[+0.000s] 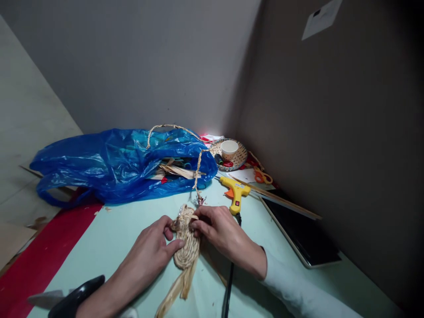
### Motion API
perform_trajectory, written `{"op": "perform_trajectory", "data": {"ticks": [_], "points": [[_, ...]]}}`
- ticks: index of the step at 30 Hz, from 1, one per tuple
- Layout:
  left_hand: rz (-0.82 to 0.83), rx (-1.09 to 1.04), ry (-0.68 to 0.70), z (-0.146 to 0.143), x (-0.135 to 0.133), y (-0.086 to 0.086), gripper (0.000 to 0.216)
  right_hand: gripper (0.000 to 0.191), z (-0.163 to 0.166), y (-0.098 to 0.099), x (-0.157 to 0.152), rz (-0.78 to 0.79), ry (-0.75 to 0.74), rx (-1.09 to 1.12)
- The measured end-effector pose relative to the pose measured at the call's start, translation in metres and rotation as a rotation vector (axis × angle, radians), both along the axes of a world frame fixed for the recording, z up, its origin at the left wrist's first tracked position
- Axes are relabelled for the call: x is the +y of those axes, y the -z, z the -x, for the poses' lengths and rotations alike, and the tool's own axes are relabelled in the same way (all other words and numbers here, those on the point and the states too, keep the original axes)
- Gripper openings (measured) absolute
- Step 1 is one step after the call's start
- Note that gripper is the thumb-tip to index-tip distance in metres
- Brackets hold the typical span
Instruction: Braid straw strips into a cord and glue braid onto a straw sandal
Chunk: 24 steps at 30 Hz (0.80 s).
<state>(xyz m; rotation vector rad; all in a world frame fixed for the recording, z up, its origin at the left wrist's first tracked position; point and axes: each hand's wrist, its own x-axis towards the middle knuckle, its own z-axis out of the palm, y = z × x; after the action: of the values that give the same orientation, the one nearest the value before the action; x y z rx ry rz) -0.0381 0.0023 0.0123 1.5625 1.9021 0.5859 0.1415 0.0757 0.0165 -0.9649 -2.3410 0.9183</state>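
Observation:
Both hands work on a small woven straw piece (187,247) lying on the pale green table (115,234). My left hand (153,247) grips its left side, thumb pressed on the weave. My right hand (217,229) pinches the top right edge with closed fingers. Loose straw strips (175,289) trail from its near end. A braided straw cord (198,170) runs from a metal clip (200,201) at the piece's far end up over the blue bag.
A blue plastic bag (112,163) with straw strips lies behind. A yellow glue gun (236,194) sits right of my hands, its cable running toward me. A woven tray (239,158) with a white cup (229,148), orange scissors (262,176), wooden sticks and a dark tablet (301,234) lie at right.

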Motion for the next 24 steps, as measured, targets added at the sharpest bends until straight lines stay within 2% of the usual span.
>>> {"op": "perform_trajectory", "data": {"ticks": [3,7,9,12,15,19,24], "points": [[-0.019,-0.112,-0.022,-0.002,-0.001,-0.001,0.014,0.010,0.000,0.004,0.002,0.061,0.030,0.062],[-0.080,-0.594,-0.244,-0.008,0.000,-0.001,0.031,0.008,0.002,0.008,0.003,0.282,0.049,0.294],[-0.101,-0.722,-0.319,-0.013,0.001,-0.004,0.041,0.007,0.003,0.009,0.003,0.404,0.053,0.442],[-0.094,-0.921,-0.362,-0.023,0.003,-0.012,0.044,0.005,0.003,0.007,0.003,0.463,0.056,0.584],[-0.036,-1.150,-0.369,-0.033,0.004,-0.021,0.041,0.007,0.000,0.002,0.002,0.348,0.096,0.591],[-0.059,-1.265,-0.387,-0.042,0.008,-0.027,0.042,0.010,-0.004,-0.005,0.001,0.073,0.171,0.522],[-0.052,-1.376,-0.389,-0.043,0.009,-0.027,0.048,0.011,-0.006,-0.004,0.001,0.006,0.183,0.500]]}}
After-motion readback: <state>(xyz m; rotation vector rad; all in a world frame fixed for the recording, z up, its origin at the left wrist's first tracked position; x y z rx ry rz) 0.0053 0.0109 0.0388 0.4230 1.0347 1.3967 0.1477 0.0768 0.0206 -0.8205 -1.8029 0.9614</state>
